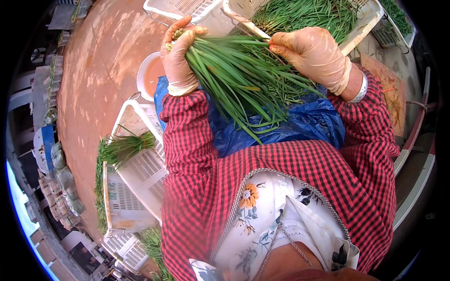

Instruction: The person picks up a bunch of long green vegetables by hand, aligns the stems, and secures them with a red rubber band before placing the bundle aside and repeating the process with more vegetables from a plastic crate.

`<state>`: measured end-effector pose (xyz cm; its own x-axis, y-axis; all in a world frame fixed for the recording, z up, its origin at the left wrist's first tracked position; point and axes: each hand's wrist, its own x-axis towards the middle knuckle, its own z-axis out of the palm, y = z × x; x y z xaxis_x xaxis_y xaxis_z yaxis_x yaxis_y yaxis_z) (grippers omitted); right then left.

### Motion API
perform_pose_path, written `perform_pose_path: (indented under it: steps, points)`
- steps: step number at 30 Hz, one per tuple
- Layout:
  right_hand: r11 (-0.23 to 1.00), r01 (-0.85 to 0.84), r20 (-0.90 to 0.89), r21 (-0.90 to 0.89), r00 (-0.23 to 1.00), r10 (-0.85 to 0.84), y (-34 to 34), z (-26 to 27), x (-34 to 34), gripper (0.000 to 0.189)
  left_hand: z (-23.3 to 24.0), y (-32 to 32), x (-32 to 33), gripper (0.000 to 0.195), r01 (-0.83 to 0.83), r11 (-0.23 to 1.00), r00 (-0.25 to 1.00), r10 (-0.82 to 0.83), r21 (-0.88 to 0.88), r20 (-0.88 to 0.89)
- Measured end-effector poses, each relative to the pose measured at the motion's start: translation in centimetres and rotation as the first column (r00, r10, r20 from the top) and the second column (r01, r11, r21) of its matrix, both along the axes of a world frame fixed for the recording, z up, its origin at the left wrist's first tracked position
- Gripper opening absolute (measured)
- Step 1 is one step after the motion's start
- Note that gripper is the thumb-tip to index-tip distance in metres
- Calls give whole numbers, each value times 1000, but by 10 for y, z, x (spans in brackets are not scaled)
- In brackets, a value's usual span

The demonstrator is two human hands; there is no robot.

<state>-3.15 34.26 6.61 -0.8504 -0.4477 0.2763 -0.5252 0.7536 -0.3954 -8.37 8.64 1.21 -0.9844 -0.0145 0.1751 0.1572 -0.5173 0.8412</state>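
Observation:
My gloved left hand (pixel 180 58) grips a bunch of garlic chives (pixel 232 66) around its pale stem ends. The long green leaves fan out to the right and hang over a blue plastic sheet (pixel 309 121) on my lap. At the bunch's right side, my gloved right hand (pixel 313 58) pinches the tip of a leaf between thumb and forefinger. Both gloves are thin and stained at the fingertips. Loose leaves and trimmings (pixel 291 86) lie on the sheet behind the bunch, partly covered by it.
A white plastic crate (pixel 242 23) beyond my hands holds loose chives (pixel 309 17). Another white crate (pixel 182 8) stands beside it. Reddish liquid fills a white bucket (pixel 146 65) on the left. Below, a tied chive bundle (pixel 135 145) lies in a slotted crate (pixel 147 172). The floor (pixel 98 70) is reddish.

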Motion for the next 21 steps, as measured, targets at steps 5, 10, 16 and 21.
perform_pose_path:
  steps: [5, 10, 16, 21]
  points:
    - [997, -19, 20, 70, 1000, 18, 5, 24, 1, 19, 4, 10, -3, 29, -26, 996, 1000, 26, -89, -6]
    - [1000, 22, 167, 8, 986, -23, 44, 39, 3, 23, -5, -4, -6, 29, -142, 970, 990, 140, -197, -22]
    - [981, -195, 2, -13, 981, 195, 32, -20, 20, 35, 4, -9, -6, 27, -131, 988, 991, 132, -78, 10]
    - [972, -220, -309, -85, 933, 185, -36, -48, 17, 23, 14, 10, -8, 29, -113, 993, 993, 114, -36, 18]
